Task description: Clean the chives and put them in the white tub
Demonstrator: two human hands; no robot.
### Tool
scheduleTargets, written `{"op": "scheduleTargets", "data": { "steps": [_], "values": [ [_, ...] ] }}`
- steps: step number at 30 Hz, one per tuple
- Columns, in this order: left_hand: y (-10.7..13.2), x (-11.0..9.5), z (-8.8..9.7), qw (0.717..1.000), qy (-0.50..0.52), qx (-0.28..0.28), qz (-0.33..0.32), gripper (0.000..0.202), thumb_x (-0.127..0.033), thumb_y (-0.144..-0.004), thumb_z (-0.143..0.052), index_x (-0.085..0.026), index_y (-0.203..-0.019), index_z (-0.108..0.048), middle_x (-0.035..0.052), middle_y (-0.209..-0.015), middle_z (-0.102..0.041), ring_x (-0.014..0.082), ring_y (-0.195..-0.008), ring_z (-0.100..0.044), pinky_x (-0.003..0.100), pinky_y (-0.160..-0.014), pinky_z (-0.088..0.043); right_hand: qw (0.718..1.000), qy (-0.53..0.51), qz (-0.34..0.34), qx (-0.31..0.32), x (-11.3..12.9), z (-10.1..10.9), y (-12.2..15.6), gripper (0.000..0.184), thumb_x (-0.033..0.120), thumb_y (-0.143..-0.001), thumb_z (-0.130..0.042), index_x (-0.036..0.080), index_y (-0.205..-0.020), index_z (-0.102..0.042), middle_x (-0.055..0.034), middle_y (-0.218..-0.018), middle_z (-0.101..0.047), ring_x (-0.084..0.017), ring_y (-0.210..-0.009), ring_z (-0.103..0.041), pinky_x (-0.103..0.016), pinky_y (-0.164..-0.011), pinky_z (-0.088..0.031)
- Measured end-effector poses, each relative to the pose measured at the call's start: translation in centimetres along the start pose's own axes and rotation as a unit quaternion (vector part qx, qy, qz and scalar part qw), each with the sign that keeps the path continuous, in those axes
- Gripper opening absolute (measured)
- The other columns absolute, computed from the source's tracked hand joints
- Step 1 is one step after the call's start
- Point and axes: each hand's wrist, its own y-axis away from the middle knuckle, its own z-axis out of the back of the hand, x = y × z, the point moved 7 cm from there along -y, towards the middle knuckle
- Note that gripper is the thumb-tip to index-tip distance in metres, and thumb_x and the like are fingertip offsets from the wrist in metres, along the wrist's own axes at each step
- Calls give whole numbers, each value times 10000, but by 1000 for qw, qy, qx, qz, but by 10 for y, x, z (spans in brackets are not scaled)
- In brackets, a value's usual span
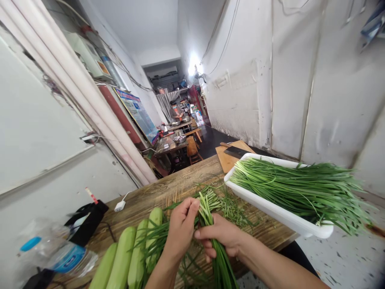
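My right hand (224, 237) is closed around a bundle of garlic chives (221, 261), its pale stem ends pointing up and away and its green leaves hanging toward me. My left hand (181, 224) is closed in a pinch, thumb and forefinger at the left edge of the pale ends; the exact strands between the fingertips are hidden. Beyond the hands, trimmed chive scraps (236, 208) lie on the wooden table (207, 168). Several pale green zucchini (122, 257) lie to the left of my left hand, with loose chive leaves (156, 237) over some of them.
A long white tub (261, 202) heaped with chives (294, 188) stands at the right edge. Behind it lie a cutting board (227, 160) and a cleaver (236, 151). A plastic bottle (64, 255), black box (87, 224) and white charger (119, 206) are at left. A person (177, 112) works farther back.
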Motion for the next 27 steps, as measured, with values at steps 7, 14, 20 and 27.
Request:
{"op": "scheduleTargets", "data": {
  "steps": [7, 14, 20, 27],
  "values": [
    [-3, 6, 1, 999, 32, -2, 20, 285, -409, -836, -546, -164, -692, -563, -40, -620, -493, 115, -604, -451, 202, -574, -381, 999, -37, -18, 22, -6, 3, -2, 282, 277, -596, -739, 139, -617, -494, 88, -370, -459, -52, -279, -430, -227, -371, -499],
    [-1, -9, 1, 998, -44, 42, 12, 228, -339, -804, -570, -170, -823, -721, 43, -794, -698, 189, -763, -617, 276, -707, -473, 999, 1, -13, -37, -15, 13, -5, 203, 212, -593, -691, 133, -568, -506, 72, -338, -462, -65, -261, -429, -229, -345, -485],
    [-3, -18, 3, 996, -81, 32, -17, 188, -308, -771, -600, -182, -707, -723, 39, -760, -696, 184, -724, -627, 275, -684, -472, 997, 38, -7, -62, -14, 16, -4, 178, 197, -581, -671, 138, -547, -506, 73, -331, -461, -64, -252, -417, -208, -324, -453],
    [1, -18, 1, 989, -132, 17, -71, 262, -319, -873, -475, -187, -723, -644, 11, -717, -610, 157, -686, -563, 251, -646, -410, 999, 21, -40, -4, -16, 10, 0, 165, 220, -597, -667, 136, -609, -525, 80, -347, -465, -63, -270, -428, -226, -354, -487]
  ]
}}
